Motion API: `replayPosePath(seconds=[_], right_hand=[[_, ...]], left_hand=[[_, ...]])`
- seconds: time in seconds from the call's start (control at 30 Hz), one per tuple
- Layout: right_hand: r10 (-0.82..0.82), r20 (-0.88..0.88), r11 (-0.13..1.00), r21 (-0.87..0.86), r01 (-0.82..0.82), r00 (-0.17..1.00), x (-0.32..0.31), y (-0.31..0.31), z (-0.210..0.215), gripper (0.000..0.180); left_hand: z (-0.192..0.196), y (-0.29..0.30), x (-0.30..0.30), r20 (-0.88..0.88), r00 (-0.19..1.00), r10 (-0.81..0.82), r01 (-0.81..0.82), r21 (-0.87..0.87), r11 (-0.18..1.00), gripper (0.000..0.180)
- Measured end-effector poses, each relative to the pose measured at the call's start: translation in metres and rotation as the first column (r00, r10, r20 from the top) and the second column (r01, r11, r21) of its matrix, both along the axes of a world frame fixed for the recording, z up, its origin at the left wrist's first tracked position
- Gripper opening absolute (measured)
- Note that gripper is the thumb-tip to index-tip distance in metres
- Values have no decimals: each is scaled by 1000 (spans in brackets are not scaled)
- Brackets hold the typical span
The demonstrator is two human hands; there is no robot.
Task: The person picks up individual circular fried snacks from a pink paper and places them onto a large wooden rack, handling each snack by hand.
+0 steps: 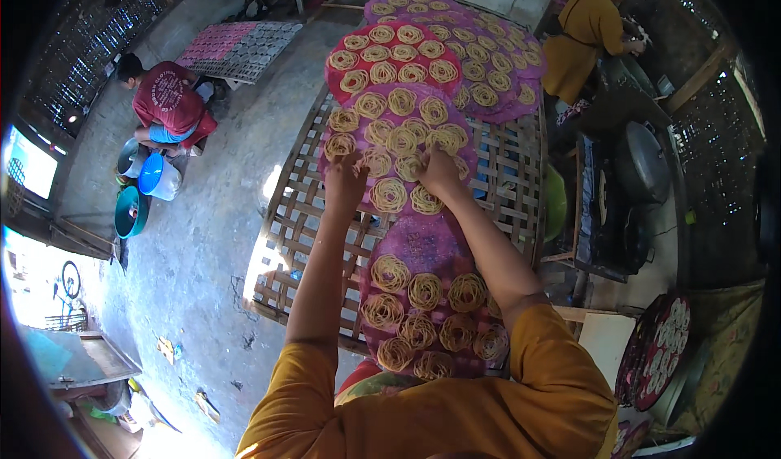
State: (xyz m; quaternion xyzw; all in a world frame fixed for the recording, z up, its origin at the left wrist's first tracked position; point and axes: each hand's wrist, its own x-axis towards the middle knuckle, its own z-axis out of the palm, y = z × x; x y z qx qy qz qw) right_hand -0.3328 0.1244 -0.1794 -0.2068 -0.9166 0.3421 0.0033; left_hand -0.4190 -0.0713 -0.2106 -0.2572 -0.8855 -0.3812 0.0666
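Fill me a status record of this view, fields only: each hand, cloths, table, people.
Left hand: at noodle nests, grip unclear
Right hand: at nests on the same purple cloth, grip unclear
Red cloth: just beyond, bearing nests
Table: woven lattice, under the cloths
People: one in dark red, left; one in mustard, upper right

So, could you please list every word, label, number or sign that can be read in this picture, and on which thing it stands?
Maroon shirt of the person at left: pale printing on the back, partly small and blurred; I do not copy its wording.
Noodle coils and purple mats near the left hand and right hand: no readable text.
Elsewhere I can read none.
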Motion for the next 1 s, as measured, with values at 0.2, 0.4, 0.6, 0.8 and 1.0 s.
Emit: replayPosePath(seconds=[0.2,0.4,0.6,0.8,1.0], right_hand=[[22,-373,993,-101,-65,928,18,-13,12,35],[41,-260,678,-702,-218,965,88,-18,26,46],[182,-87,973,-126,-192,979,94,-27,21,22],[317,-371,858,505,-96,873,29,-57,-27,20],[228,-446,963,-27,-267,866,22,-55,-28,20]], left_hand=[[-1,13,4,-265,951,157,-232,-281,931,37],[-1,22,-16,107,976,189,-145,-326,934,44],[12,27,-12,184,974,134,-54,-388,920,39],[18,-11,-4,-46,999,-22,32,224,974,25],[57,-49,14,276,957,-93,-78,550,832,11]])
